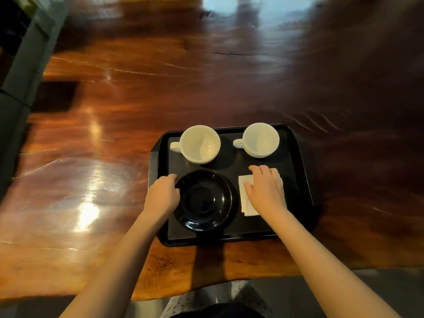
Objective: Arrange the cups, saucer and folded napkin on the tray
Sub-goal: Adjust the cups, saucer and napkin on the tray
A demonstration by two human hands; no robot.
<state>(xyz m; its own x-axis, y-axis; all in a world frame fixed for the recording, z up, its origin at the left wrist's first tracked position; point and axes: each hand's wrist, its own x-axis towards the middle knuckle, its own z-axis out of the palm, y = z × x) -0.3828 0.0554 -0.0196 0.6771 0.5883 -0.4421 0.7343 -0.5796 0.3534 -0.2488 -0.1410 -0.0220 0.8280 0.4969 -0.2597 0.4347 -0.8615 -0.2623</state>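
A black tray lies on the wooden table near its front edge. Two white cups stand upright along the tray's far side: one cup on the left, the other cup on the right, both handles pointing left. A glossy black saucer sits at the tray's near left. My left hand curls over the saucer's left rim, fingers touching it. A folded white napkin lies at the near right, with my right hand pressed flat on top of it, covering most of it.
The polished wooden table stretches wide to the left and beyond the tray, with bright reflections. Its irregular front edge runs just below the tray. A dark grey bench or ledge borders the table's far left.
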